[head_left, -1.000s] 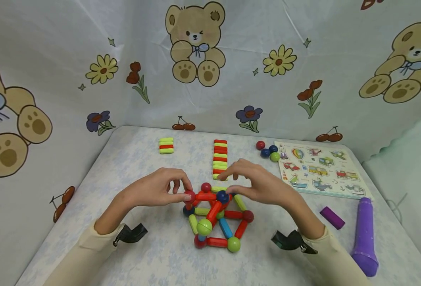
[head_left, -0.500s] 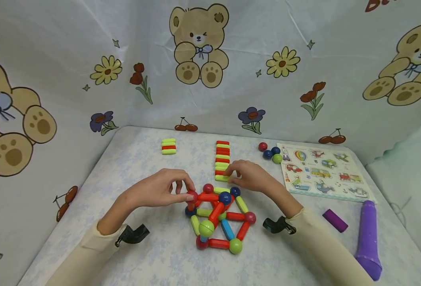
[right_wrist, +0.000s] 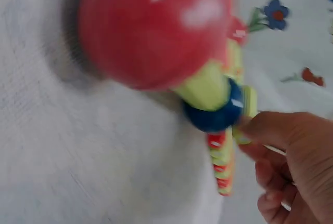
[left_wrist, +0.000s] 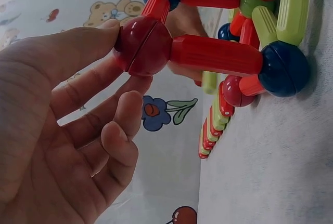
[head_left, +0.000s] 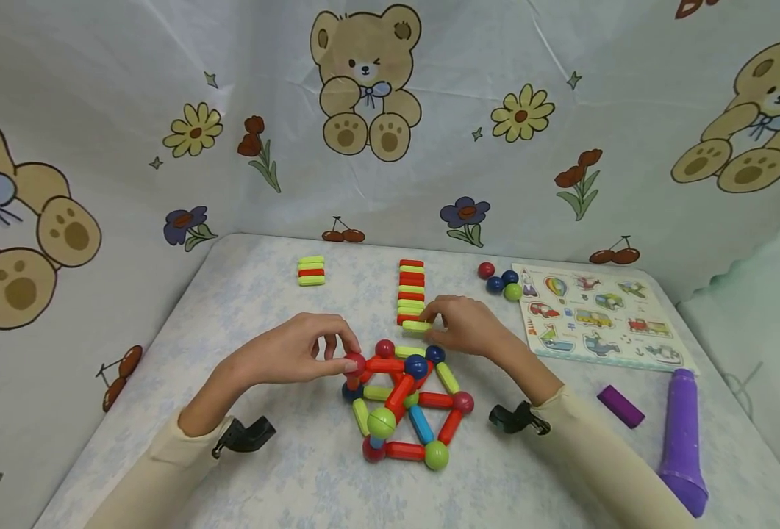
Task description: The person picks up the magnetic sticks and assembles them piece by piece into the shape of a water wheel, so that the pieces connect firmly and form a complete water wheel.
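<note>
Two hands at work: left hand point(head_left: 290, 356) pinching red plastic ball point(head_left: 354, 363), steadying rod-and-ball frame point(head_left: 403, 400); right hand point(head_left: 465, 327) grip grasping yellow-green plastic rod point(head_left: 416, 326), drawn from row point(head_left: 410, 290).

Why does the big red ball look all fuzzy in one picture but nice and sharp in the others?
Right wrist view: the red ball sits very close to the lens, so it is blurred, and the right hand is soft too. Left wrist view: the left hand and its red ball are sharp. Head view: evenly lit, faint shadows, edges bent by the wide lens.
</note>
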Tool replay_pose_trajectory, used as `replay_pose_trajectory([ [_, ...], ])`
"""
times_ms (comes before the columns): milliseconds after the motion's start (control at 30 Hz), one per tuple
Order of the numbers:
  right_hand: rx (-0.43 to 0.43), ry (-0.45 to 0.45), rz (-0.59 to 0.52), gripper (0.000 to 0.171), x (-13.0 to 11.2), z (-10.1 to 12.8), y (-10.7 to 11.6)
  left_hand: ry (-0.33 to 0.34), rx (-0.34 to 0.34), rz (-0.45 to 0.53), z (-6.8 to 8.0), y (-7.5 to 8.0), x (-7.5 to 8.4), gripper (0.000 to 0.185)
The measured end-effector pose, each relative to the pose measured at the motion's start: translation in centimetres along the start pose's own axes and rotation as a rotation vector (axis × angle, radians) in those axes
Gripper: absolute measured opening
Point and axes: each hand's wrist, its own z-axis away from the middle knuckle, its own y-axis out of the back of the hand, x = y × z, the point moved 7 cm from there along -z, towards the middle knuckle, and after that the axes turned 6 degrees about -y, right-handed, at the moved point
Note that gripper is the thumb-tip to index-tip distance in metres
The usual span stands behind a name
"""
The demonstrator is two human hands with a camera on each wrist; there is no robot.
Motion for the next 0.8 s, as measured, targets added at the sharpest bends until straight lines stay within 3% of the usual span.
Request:
replay_pose_trajectory([
  [233, 0.056, 0.082, -0.166, 0.024, -0.4, 4.5, 2.6, 0.001, 0.004, 0.01, 0.2, 0.0, -0.2, 0.015],
  [467, 0.018, 0.092, -0.202, 0.025, -1.5, 8.8, 3.4, -0.001, 0.008, 0.013, 0.2, 0.1, -0.3, 0.015],
  [800, 0.037, 0.126, -0.225, 0.025, -2.4, 10.6, 3.2, -0.019, 0.01, 0.007, 0.0, 0.0, -0.1, 0.015],
])
